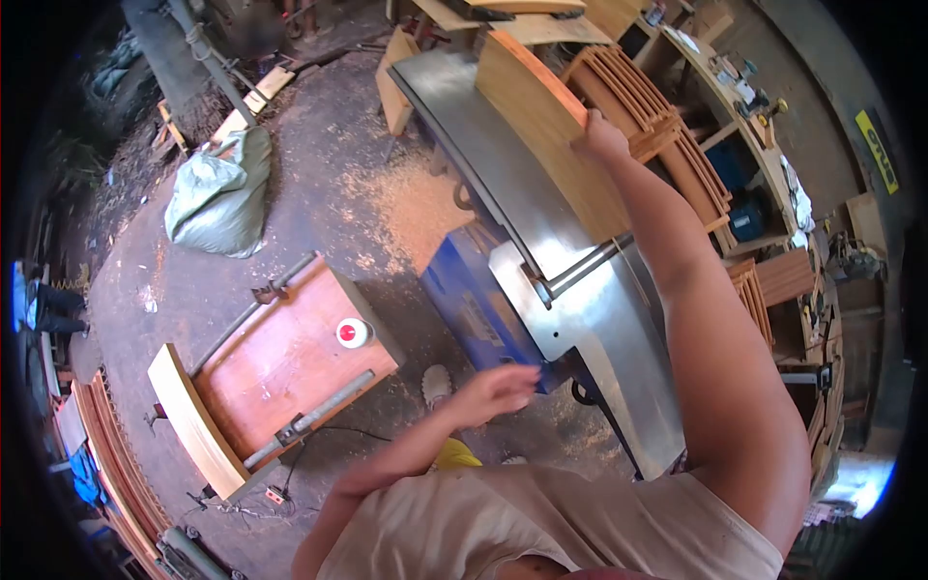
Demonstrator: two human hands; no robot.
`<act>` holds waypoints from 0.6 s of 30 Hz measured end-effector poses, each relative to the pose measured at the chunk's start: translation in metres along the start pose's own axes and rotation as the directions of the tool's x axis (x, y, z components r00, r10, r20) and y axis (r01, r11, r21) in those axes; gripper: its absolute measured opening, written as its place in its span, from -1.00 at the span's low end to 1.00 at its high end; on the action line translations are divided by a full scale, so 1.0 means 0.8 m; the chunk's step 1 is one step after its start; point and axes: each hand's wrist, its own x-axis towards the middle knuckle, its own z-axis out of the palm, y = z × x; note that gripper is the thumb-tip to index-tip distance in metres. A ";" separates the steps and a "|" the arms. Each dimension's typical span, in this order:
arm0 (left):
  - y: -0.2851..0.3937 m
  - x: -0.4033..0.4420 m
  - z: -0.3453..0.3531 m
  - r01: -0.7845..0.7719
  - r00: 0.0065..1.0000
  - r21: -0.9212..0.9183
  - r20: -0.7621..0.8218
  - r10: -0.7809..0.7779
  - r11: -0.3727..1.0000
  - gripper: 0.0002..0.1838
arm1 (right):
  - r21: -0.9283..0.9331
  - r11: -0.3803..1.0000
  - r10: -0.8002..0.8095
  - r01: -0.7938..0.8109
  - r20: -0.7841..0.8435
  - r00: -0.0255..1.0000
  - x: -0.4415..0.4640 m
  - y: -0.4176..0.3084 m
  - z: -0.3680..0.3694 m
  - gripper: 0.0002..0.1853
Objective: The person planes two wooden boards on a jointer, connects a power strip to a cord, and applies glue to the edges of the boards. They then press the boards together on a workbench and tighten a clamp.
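Observation:
My right hand (601, 138) reaches far forward with its fingers closed over the upper edge of a wide wooden board (541, 135). The board stands on its edge along the metal bed of a jointer (445, 106), its upper edge lit orange. Nearer to me lies the machine's other shiny metal table (609, 358), past the cutter gap. Below, a blue machine base (474, 300) shows. My left hand (498, 394) hangs in the air beside the near table, fingers loosely bent and apart, holding nothing.
A clamped wooden panel (280, 358) on the left carries a round white container with a red centre (354, 333). Sawdust (416, 203) covers floor near the machine. A filled sack (222, 193) lies farther left. Slatted wooden pieces (648, 116) and cluttered shelves stand right. Another person's legs (58, 307) show far left.

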 end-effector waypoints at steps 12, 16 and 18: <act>0.030 0.022 -0.016 -0.414 0.824 -0.344 -0.534 0.187 0.843 -0.27 | 0.838 0.542 -0.329 -0.062 0.280 0.902 -0.312 0.102 -0.102 -0.31; 0.114 0.098 0.058 -0.549 0.832 -0.606 -0.460 0.310 0.576 -0.21 | 0.905 0.354 -0.344 -0.237 0.361 0.867 -0.473 0.173 -0.108 -0.12; 0.134 0.107 0.101 -0.511 0.860 -0.673 -0.391 0.329 0.535 -0.22 | 0.917 0.307 -0.334 -0.256 0.356 0.873 -0.532 0.226 -0.102 -0.08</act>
